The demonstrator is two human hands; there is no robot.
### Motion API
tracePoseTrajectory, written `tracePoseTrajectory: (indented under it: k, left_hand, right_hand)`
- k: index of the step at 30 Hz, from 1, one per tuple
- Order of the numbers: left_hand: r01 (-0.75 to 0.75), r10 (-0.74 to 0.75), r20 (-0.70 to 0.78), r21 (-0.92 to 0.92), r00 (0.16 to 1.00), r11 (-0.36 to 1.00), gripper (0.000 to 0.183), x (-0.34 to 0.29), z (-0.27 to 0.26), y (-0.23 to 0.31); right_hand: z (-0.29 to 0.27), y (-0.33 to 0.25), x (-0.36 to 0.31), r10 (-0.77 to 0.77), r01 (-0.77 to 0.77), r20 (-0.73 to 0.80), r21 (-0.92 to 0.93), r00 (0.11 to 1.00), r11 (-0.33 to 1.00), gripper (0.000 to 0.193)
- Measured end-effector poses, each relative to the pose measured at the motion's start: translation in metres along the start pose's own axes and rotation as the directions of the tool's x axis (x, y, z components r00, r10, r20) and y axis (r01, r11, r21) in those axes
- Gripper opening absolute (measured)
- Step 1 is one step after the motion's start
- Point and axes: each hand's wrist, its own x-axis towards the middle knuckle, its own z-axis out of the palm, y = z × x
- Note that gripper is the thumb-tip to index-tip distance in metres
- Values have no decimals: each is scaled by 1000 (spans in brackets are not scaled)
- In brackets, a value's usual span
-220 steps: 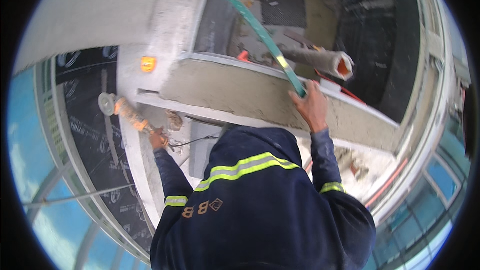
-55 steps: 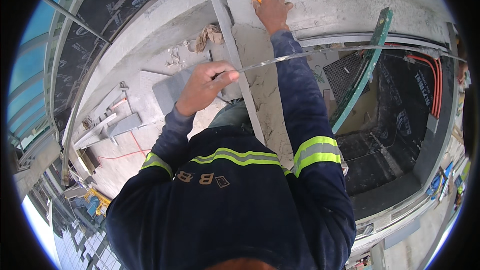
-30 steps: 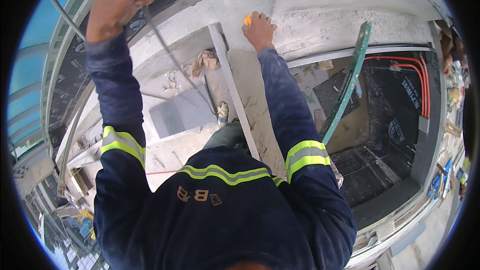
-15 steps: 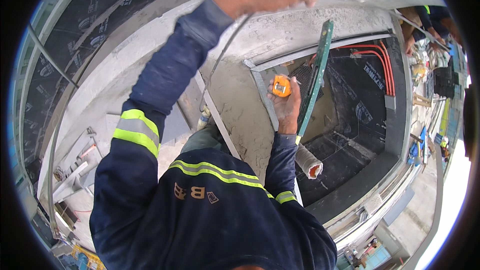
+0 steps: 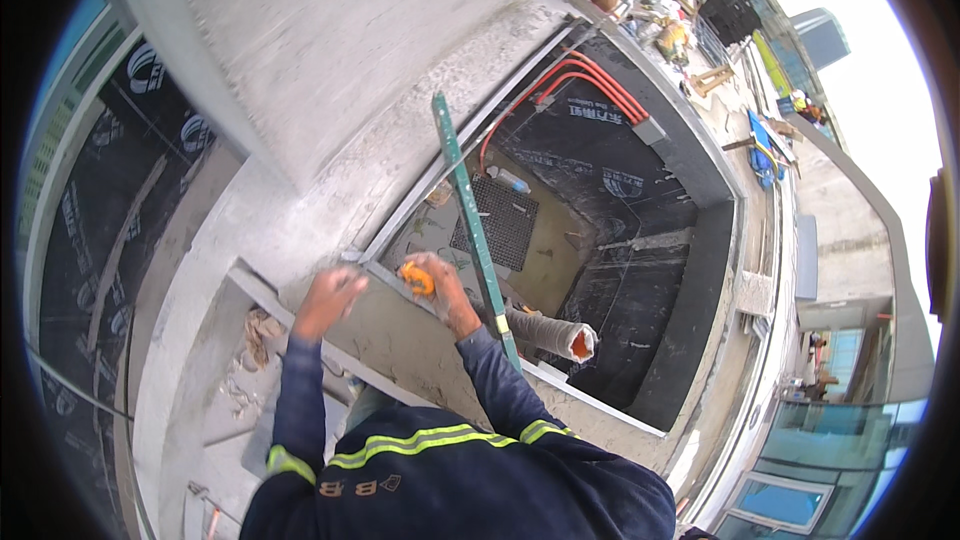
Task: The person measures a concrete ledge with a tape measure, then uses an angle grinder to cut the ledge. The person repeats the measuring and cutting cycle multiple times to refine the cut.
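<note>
Lowered since the frame half a second ago, from high in front of the pale concrete wall (image 5: 340,60) to the near left: left hand (image 5: 328,300), with a much smaller gap to the right hand (image 5: 440,292). Wrapped firmly by the right hand: orange tape measure (image 5: 417,278), held on that hand's left side, facing across toward the left hand. Blurred on the left, fingers partly curled; cannot tell if pinching anything thin.

Key relation: orange tape measure to the right of the left hand and slightly farther off, apart from it across a short open gap; right hand nearest, by virtue of the hold. Compact rounded case, without any clear long axis. Position above the near-left edge of the dark pit (image 5: 630,285), by the grey metal strip (image 5: 385,275); cannot tell if touching. Just right of the right hand, green straight bar (image 5: 470,220), long axis running from near right to far left.
</note>
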Motion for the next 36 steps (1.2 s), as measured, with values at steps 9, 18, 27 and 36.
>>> tracePoseTrajectory:
  k: [9, 18, 27, 36]
  left_hand:
    - [88, -132, -282, -165, 950, 982, 38, -124, 35, -66]
    - [-131, 116, -660, 26, 743, 991, 41, -136, -98, 68]
    - [-326, 356, -571, 157, 740, 932, 38, -42, -133, 218]
    - [-309, 585, -379, 579, 717, 755, 43, 69, -139, 149]
  right_hand:
    - [22, 7, -28, 53, -76, 216, 101, 975, 992, 43]
    - [33, -23, -21, 21, -54, 256, 121, 966, 991, 48]
    - [28, -33, -19, -66, 22, 225, 192, 972, 981, 47]
    - [23, -13, -26, -9, -15, 105, 230, 994, 973, 43]
